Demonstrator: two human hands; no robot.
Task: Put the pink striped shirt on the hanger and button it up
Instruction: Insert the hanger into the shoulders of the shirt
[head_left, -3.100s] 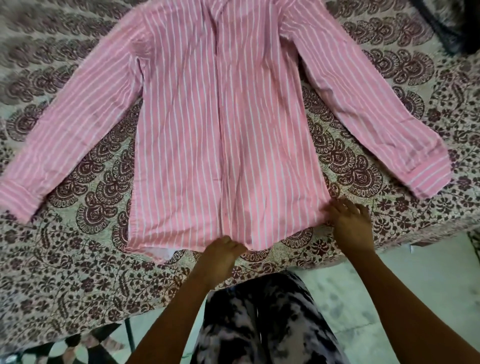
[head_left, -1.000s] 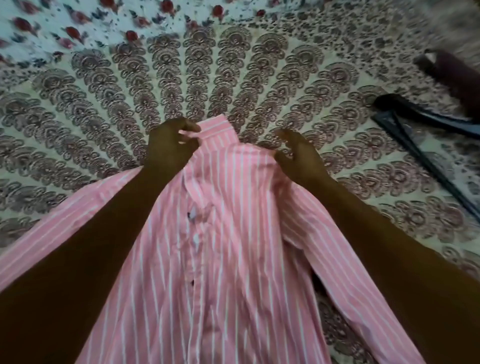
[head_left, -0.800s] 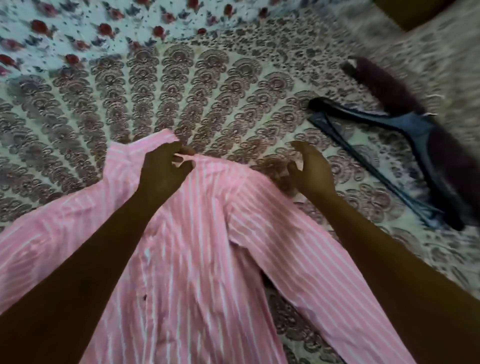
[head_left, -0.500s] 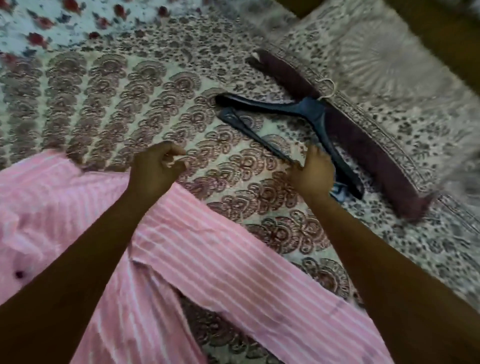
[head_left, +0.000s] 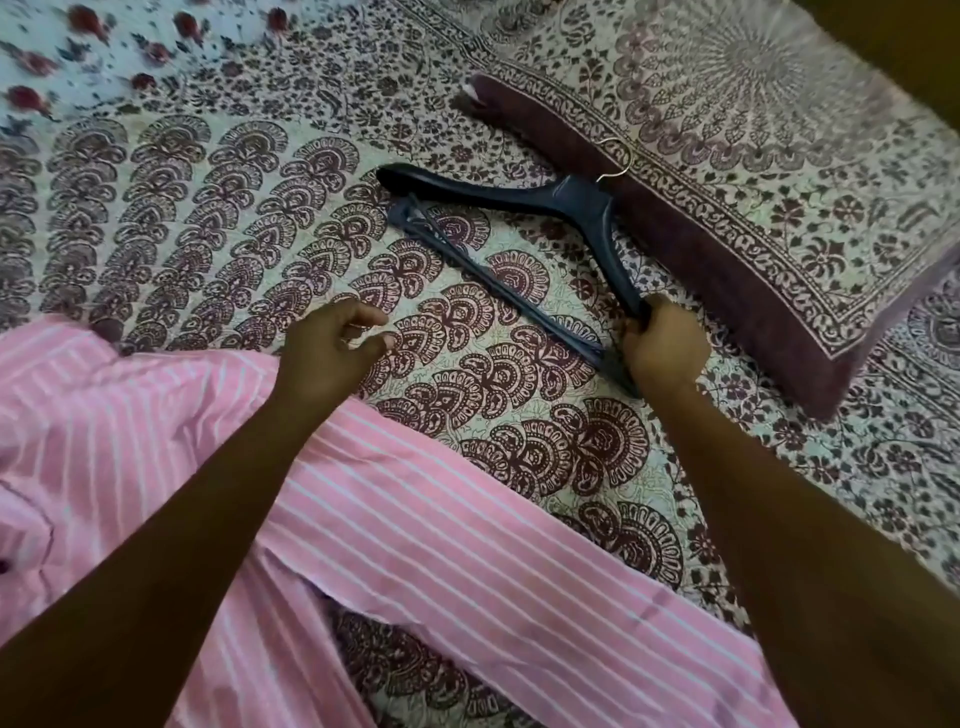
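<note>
Right hand: my right hand (head_left: 662, 345) is closed around the near end of the dark blue hanger (head_left: 574, 205), where one arm meets the bottom bar.
Left hand: my left hand (head_left: 332, 345) holds nothing; fingers loosely curled and a little apart, just past the upper edge of the pink striped shirt (head_left: 441, 545) and over the bedspread (head_left: 234, 208).
Hanger: it lies flat on the bedspread, its far arm pointing up and left, its metal hook (head_left: 615, 163) touching the edge of the pillow (head_left: 753, 171).
Hanger edges: the neck sits right against the pillow's dark maroon border, so that side is crowded; the left arm tip has bare bedspread all round it.
Shirt: spread on the bed in the lower left, one sleeve running down to the lower right between my forearms.
Shirt edge: the sleeve's upper edge lies near the hanger's gripped end but apart from it.
Open room: a broad stretch of patterned bedspread lies free between my two hands and to the left of the hanger.
Pillow: it fills the upper right, its near corner just beside my right hand.
</note>
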